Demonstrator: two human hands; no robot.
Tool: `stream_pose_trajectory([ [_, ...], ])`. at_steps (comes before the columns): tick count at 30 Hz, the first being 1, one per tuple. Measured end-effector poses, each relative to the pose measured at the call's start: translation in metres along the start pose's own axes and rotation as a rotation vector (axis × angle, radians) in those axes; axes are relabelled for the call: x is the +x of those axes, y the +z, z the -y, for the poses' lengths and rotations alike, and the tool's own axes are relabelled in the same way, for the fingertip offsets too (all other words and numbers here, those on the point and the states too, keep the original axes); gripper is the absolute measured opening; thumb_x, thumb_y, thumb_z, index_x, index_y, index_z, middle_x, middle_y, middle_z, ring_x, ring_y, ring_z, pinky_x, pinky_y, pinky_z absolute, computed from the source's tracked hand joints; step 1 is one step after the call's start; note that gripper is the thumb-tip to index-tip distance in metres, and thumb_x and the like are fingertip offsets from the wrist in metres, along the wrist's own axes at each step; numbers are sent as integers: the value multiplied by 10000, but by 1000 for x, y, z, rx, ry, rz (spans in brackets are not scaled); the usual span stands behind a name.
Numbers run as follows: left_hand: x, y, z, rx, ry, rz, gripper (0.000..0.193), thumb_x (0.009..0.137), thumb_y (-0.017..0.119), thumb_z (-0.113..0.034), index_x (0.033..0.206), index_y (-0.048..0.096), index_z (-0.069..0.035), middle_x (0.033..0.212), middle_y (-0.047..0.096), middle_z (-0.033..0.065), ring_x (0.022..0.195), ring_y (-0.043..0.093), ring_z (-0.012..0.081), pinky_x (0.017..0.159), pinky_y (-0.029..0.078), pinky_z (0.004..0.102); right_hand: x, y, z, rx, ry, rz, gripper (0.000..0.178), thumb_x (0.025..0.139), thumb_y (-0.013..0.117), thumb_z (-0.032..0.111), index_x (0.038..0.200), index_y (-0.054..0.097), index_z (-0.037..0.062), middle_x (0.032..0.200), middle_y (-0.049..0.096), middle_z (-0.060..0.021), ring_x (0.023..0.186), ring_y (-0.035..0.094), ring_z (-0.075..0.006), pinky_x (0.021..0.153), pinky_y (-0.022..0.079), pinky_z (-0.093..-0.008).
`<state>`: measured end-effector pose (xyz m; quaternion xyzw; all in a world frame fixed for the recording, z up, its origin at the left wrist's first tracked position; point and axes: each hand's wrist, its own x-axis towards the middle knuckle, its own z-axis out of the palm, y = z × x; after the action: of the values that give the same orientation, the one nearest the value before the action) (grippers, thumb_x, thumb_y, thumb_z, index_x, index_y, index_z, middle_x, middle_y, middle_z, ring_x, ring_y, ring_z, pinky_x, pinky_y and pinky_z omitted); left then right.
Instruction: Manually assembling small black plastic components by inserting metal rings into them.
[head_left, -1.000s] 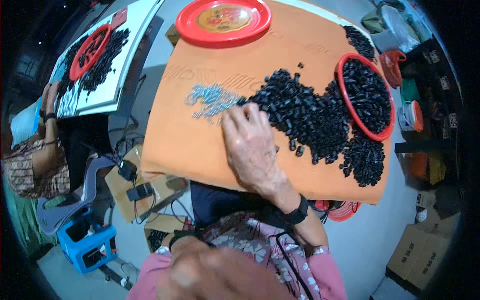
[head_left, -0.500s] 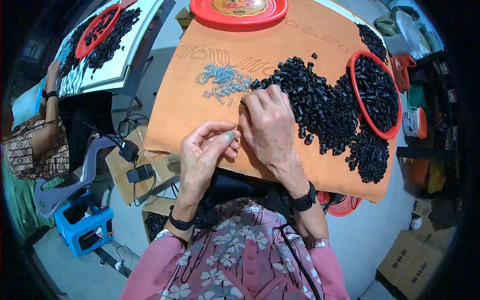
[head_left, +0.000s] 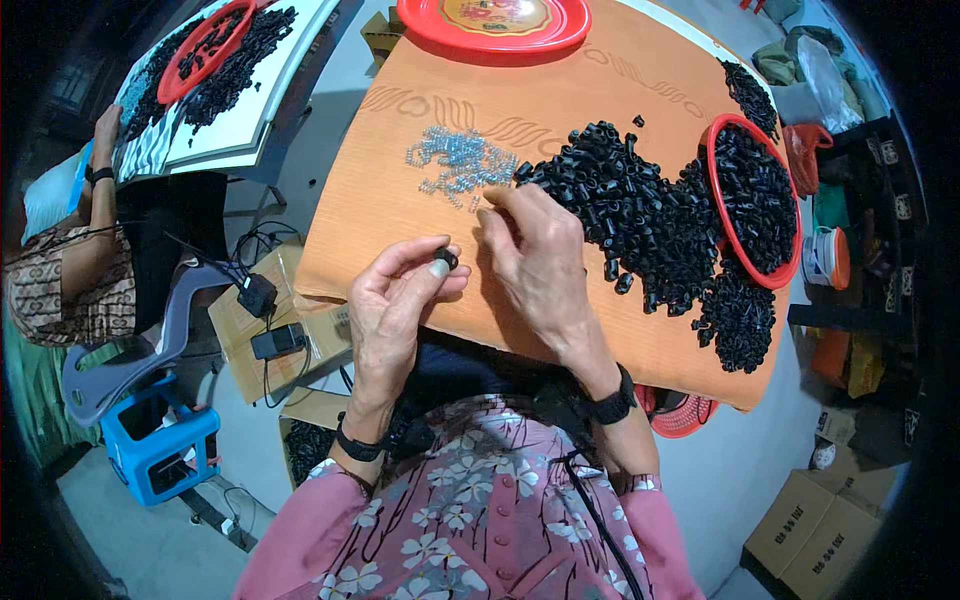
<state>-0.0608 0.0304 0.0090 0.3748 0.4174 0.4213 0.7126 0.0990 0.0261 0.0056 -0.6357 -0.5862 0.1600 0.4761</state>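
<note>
Between the thumb and fingers of my left hand (head_left: 392, 310) is a small black plastic cap (head_left: 446, 259), held above the near part of the table. My right hand (head_left: 540, 265) is bent in a pinch at the near right edge of a pile of small silvery springs (head_left: 462, 162). Whether a spring sits between its fingertips is too small to see. Just beyond that hand, to the right, spreads a large heap of black plastic caps (head_left: 630, 205).
An orange cloth (head_left: 350, 200) covers the table. A red-rimmed basket (head_left: 716, 200) of black parts stands at right, a red tray (head_left: 500, 45) at the far edge. At left, another person (head_left: 85, 255) sits by a white table (head_left: 235, 140). A blue stool (head_left: 160, 440) and cardboard boxes (head_left: 825, 530) are on the floor.
The black cap now shows in my left hand's fingers, where none was visible before. My right hand's fingertips have moved off the black heap's edge toward the springs. The view has shifted slightly.
</note>
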Motion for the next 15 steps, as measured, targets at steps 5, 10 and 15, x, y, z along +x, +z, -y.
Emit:
stream_pose_trajectory([
  [5, 0, -8, 3, 8, 19, 35, 260, 930, 574, -30, 1168, 595, 73, 1044, 658, 141, 925, 672, 165, 848, 545, 256, 8, 21, -1, -373, -77, -8, 92, 832, 652, 80, 851, 611, -1, 818, 568, -157, 776, 603, -338, 650, 484, -437],
  [10, 2, -10, 6, 72, 82, 72, 273, 937, 558, -33, 1192, 591, 59, 1044, 665, 118, 899, 658, 141, 828, 524, 239, 6, 12, 3, -280, -124, 112, 103, 766, 626, 8, 831, 551, -21, 871, 554, -186, 872, 576, -354, 740, 495, -442],
  [15, 1, -8, 7, -57, 56, 120, 260, 938, 558, -43, 1180, 585, 50, 1076, 658, 132, 878, 664, 143, 788, 532, 238, -7, -1, -2, -134, -99, 67, 88, 763, 630, -12, 817, 561, -20, 794, 578, -150, 763, 599, -326, 685, 502, -411],
])
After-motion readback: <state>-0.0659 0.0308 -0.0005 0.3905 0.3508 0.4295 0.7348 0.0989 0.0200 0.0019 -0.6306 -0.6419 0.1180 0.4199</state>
